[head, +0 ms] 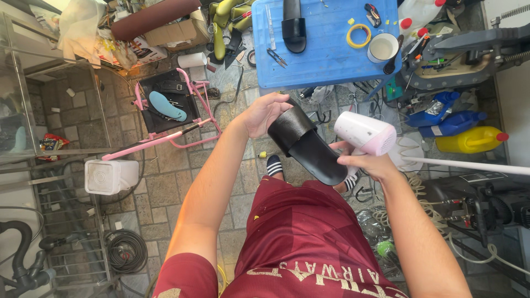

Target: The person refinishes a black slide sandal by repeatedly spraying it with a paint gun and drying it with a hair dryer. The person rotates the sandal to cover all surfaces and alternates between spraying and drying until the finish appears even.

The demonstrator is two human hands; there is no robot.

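My left hand (pixel 264 113) grips a black slide sandal (pixel 307 144) by its strap end, holding it over my lap with the sole tilted down to the right. My right hand (pixel 369 163) holds a white and pink hair dryer (pixel 365 133), its nozzle close against the sandal's upper side. A second black slide sandal (pixel 293 25) lies on the blue plastic table (pixel 326 60) in front of me.
On the blue table sit a yellow tape ring (pixel 359 35), a white cup (pixel 383 47) and small scissors (pixel 276 57). A pink stool frame (pixel 174 107) holding a blue insole stands at left, a white bucket (pixel 110 176) below it. Yellow and blue jugs (pixel 469 139) and machinery crowd the right.
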